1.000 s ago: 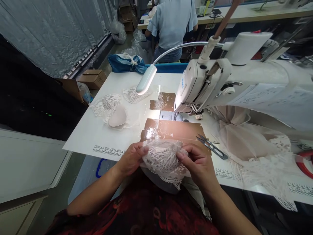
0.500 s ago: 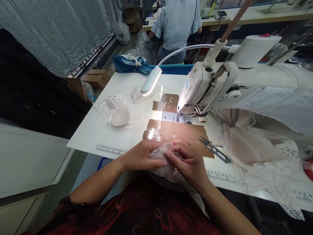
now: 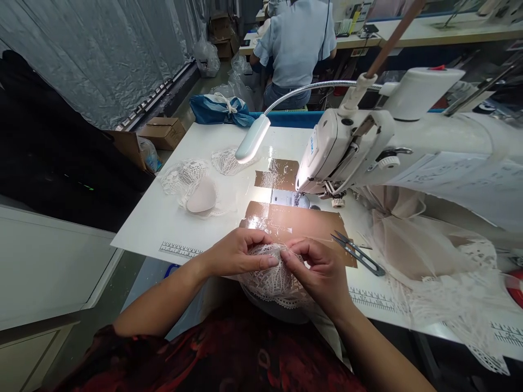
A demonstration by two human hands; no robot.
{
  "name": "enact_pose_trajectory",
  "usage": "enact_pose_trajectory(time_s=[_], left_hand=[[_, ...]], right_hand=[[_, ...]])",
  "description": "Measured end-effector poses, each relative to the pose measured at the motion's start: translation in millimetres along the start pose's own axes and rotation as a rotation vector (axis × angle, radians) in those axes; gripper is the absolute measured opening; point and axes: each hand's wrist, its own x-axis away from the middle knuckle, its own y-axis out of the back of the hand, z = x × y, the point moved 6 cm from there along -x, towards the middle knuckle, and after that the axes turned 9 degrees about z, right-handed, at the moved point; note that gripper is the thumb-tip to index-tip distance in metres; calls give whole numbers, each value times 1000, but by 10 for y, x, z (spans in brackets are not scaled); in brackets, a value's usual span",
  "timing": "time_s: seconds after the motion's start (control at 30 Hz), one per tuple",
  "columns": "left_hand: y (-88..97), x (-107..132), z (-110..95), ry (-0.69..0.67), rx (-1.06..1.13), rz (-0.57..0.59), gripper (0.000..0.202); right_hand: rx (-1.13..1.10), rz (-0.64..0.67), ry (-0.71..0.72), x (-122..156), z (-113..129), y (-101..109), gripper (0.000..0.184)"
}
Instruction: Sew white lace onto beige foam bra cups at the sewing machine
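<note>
White lace fabric point(image 3: 267, 280) with a scalloped edge lies bunched over the table's front edge, close to my body. My left hand point(image 3: 241, 253) grips its upper left part, thumb on top and fingers partly hidden behind. Opposite it, my right hand point(image 3: 316, 269) pinches the top edge of the lace between thumb and forefinger. The two thumbs are close together but apart. Just right of my right hand, thread snips point(image 3: 359, 255) rest partly on a brown taped sheet point(image 3: 302, 220). Behind that sheet stands a white sewing machine point(image 3: 339, 147).
A beige bra cup point(image 3: 202, 195) and lace pieces point(image 3: 186, 173) lie on the white table point(image 3: 147, 231) at left. Sheer lace fabric point(image 3: 441, 256) is heaped at right. A lamp point(image 3: 253, 139) overhangs the table. Another person point(image 3: 294, 49) sits beyond, facing away.
The lace has spread out lower, showing more of its scalloped edge. My right thumb and forefinger have shifted slightly right and up along the top edge, while my left hand keeps hold.
</note>
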Motion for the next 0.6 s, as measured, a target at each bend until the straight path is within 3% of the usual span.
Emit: enact_pose_trajectory(time_s=[0.23,0.33,0.47,0.53,0.6], left_hand=[[-15,-82,-21,-23,71,3,26],[-54,-129,26,-57,148,-55,29],[-95,-192,228,-5,490,-184,34],[35,-143,273,-2,592,-299,35],[309,-13,208,-35,525,-439,31]], right_hand=[[-59,8,-47,-18,-37,56,16],[-229,51,-213,-36,-189,27,19],[-586,121,-474,-50,-411,-65,31],[-682,104,-514,-58,-453,-26,36],[-675,46,-505,-52,-466,106,37]])
